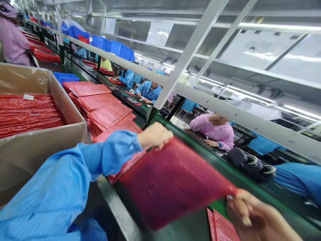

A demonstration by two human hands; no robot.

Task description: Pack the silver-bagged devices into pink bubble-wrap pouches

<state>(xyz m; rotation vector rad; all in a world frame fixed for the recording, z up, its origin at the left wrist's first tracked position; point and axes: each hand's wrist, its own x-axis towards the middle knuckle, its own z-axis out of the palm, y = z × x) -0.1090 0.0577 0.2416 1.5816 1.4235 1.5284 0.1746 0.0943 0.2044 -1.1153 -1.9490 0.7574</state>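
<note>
Hands hold one red bubble-wrap bag stretched across the lower centre of the frame, blurred by motion. Left hand, in a blue sleeve, has its grip closed on the bag's upper left edge. Right hand, at the lower right, pinches the bag's right corner between thumb and fingers. The bag hangs above the green desk. Left of centre, a fanned stack of red bags lies on the desk. At the left edge, a cardboard box holds more red bags. Other workers sit along the far side.
</note>
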